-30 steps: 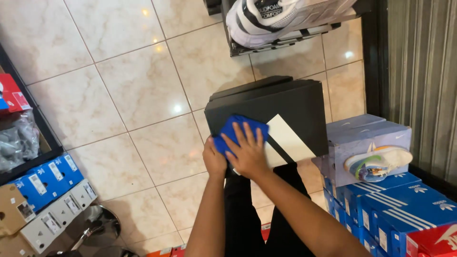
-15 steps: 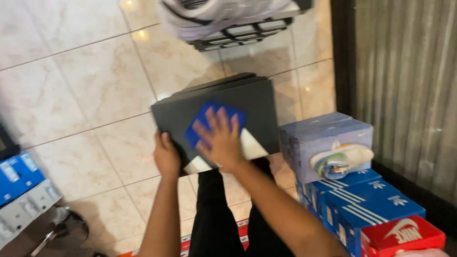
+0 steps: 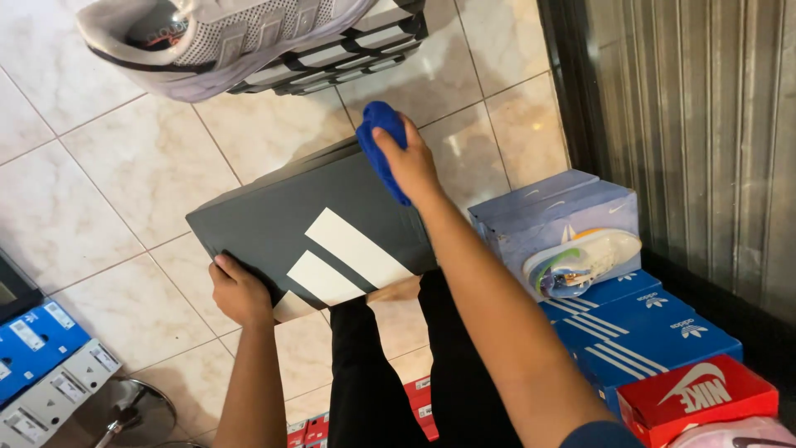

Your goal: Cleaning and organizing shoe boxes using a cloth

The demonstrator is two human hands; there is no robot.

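R hand (image 3: 408,162) pinches blue cloth (image 3: 380,141) at box (image 3: 282,224) far corner, frame centre-top; L hand (image 3: 240,292) grips near lower-left corner, long axis diagonal.

The person has two bare forearms, with no watch, ring or bracelet to see on the left hand (image 3: 240,292) or the right hand (image 3: 408,162). At the lower right edge, a small part of a dark blue sleeve (image 3: 604,435) covers the right upper arm, while the left arm shows no sleeve in the view. The legs are dressed in plain black trousers (image 3: 373,390), without any pattern or marking.
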